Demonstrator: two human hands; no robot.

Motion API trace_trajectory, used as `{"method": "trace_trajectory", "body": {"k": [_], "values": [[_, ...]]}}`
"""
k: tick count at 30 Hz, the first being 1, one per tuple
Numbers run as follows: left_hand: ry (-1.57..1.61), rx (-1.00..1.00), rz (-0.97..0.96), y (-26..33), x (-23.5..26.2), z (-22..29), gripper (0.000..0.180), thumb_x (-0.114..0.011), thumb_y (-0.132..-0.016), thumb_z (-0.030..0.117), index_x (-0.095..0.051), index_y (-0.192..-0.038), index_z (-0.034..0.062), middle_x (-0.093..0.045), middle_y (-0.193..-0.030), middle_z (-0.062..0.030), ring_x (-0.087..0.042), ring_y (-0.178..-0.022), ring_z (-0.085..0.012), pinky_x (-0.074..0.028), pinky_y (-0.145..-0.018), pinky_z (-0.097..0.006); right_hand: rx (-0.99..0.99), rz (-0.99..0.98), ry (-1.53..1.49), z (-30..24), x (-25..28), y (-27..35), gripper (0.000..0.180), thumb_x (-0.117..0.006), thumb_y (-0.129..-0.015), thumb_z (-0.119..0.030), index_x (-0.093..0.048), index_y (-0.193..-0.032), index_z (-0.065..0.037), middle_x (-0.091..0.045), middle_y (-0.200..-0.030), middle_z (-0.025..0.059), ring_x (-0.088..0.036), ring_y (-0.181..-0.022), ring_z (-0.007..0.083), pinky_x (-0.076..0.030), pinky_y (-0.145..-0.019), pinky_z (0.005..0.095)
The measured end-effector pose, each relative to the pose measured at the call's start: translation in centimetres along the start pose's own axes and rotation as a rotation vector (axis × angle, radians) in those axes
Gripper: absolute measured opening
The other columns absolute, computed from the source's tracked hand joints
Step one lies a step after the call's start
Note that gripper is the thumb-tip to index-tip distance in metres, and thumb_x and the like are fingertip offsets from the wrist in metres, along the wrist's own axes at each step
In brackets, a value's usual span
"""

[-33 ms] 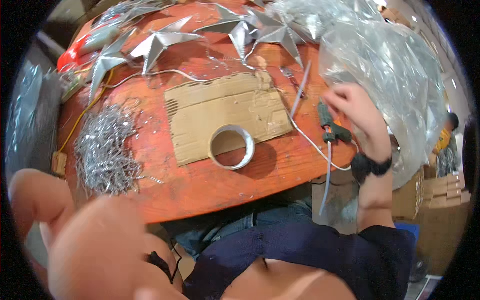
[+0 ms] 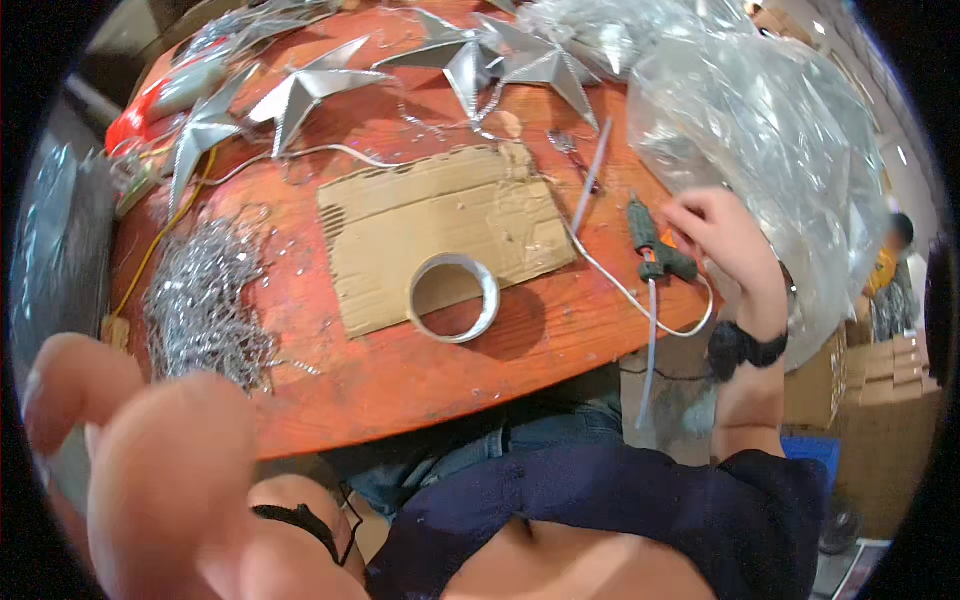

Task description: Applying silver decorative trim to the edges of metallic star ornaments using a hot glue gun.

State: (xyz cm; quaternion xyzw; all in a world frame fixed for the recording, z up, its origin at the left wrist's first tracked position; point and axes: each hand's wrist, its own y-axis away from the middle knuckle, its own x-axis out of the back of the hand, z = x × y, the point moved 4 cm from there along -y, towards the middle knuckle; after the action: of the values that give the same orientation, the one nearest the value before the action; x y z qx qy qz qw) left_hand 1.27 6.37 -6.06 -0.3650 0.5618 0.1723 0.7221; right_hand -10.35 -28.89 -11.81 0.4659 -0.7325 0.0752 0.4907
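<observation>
My left hand is raised very near the camera at the lower left, large and blurred. Its fingers are apart, and nothing shows between them. On the right, my right hand hovers beside a dark green hot glue gun with an orange trigger. The fingers are loosely bent, open, with nothing visible in them. A pale glue stick sticks out of the gun's back end over the table's front edge. A cardboard sheet lies in the middle, and a roll of tape stands over its front edge.
A heap of silver tinsel lies at the left of the orange table. Silver folded stars line the far side. Clear plastic bags bulge at the right. Another glue stick and a white cable lie by the cardboard.
My right hand has come down slightly beside the glue gun and is less blurred. My left hand has shifted a little to the left. The whole view has moved slightly.
</observation>
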Motion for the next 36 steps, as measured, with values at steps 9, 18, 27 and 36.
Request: {"method": "trace_trajectory", "body": {"k": [9, 18, 27, 36], "values": [[-0.176, 0.164, 0.08, -1.3, 4.8, -2.7, 0.009, -0.039, -0.095, 0.018, -0.037, -0.096, 0.009, -0.039, -0.079, -0.0045, -0.038, -0.062, -0.0161, -0.035, -0.046, -0.026, -0.464, 0.417, 0.288, 21.4, 6.2, 2.2, 0.074, -0.037, -0.084, -0.062, -0.055, -0.118, 0.001, -0.051, -0.123, 0.0256, -0.046, -0.119, 0.0351, -0.033, -0.098, 0.0386], [-0.2, 0.066, 0.119, -0.7, 8.3, -2.8, 0.017, -0.043, -0.094, 0.018, -0.034, -0.082, 0.0104, -0.034, -0.065, -0.0005, -0.035, -0.055, -0.0117, -0.034, -0.042, -0.024, -0.061, 1.007, -0.341, 32.6, 6.8, -1.0, 0.063, -0.046, -0.085, -0.055, -0.055, -0.118, -0.003, -0.055, -0.116, 0.024, -0.05, -0.111, 0.0368, -0.037, -0.094, 0.0361], [-0.528, -0.033, 0.238, -0.5, 7.9, -2.7, 0.018, -0.05, -0.094, 0.02, -0.042, -0.085, 0.0065, -0.041, -0.065, 0.001, -0.04, -0.055, -0.0083, -0.034, -0.041, -0.016, -0.125, 0.906, 0.255, 21.4, 9.3, 5.8, 0.047, -0.05, -0.087, -0.043, -0.058, -0.113, -0.004, -0.058, -0.113, 0.018, -0.052, -0.106, 0.033, -0.038, -0.092, 0.0349], [-0.729, 0.058, 0.232, -0.3, 8.1, -3.4, 0.01, -0.054, -0.09, 0.01, -0.045, -0.088, 0.0048, -0.048, -0.068, -0.0017, -0.046, -0.055, -0.0103, -0.038, -0.043, -0.018, -0.086, 1.092, 0.267, 21.5, 10.9, 8.3, 0.038, -0.053, -0.087, -0.035, -0.061, -0.107, -0.003, -0.059, -0.11, 0.017, -0.053, -0.106, 0.0306, -0.039, -0.09, 0.0355]]}}
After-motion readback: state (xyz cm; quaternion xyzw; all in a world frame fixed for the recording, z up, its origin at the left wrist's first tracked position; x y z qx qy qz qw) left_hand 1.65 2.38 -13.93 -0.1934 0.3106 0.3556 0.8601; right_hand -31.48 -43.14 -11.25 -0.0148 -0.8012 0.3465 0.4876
